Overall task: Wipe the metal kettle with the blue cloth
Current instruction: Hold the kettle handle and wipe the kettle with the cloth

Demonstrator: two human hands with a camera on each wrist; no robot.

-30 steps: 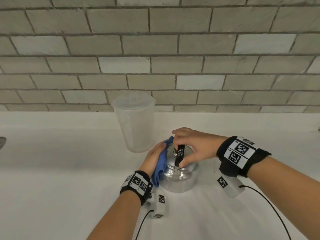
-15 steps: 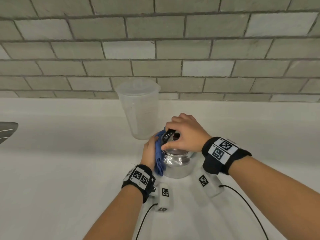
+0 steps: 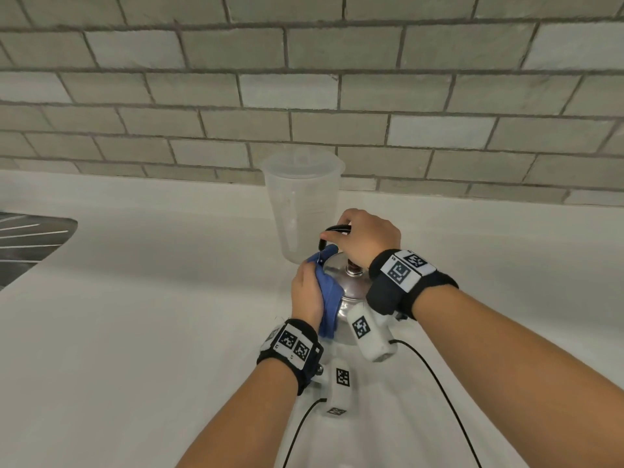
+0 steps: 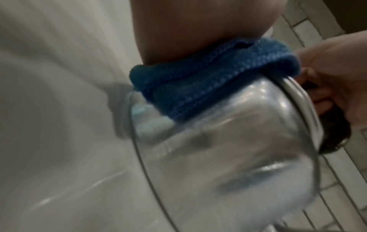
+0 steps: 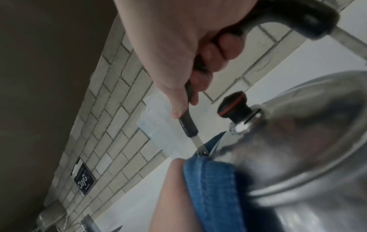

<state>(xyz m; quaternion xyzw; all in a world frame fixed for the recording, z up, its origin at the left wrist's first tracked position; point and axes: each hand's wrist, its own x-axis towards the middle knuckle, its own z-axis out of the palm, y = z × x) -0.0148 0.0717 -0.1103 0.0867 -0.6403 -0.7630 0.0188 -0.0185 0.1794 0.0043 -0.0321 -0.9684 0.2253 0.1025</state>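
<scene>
The shiny metal kettle (image 3: 353,293) stands on the white counter (image 3: 152,315), just in front of me. My right hand (image 3: 366,236) grips its black arched handle (image 3: 334,229) above the lid; the right wrist view shows the fingers wrapped round the handle (image 5: 298,20) and the black lid knob (image 5: 232,105) below. My left hand (image 3: 305,292) holds the folded blue cloth (image 3: 329,300) against the kettle's left side, fingers curved over it. In the left wrist view the cloth (image 4: 208,87) lies between my palm and the kettle's wall (image 4: 238,157).
A translucent plastic jug (image 3: 304,211) stands right behind the kettle, close to my right hand. The grey brick wall (image 3: 337,113) runs along the back of the counter. A ribbed metal drainer (image 3: 30,238) is at the far left. Black cables (image 3: 435,376) trail from my wrists.
My right hand has swung the handle from over the lid up and toward the jug. My left hand keeps the cloth on the kettle's left side, now reaching up to its shoulder.
</scene>
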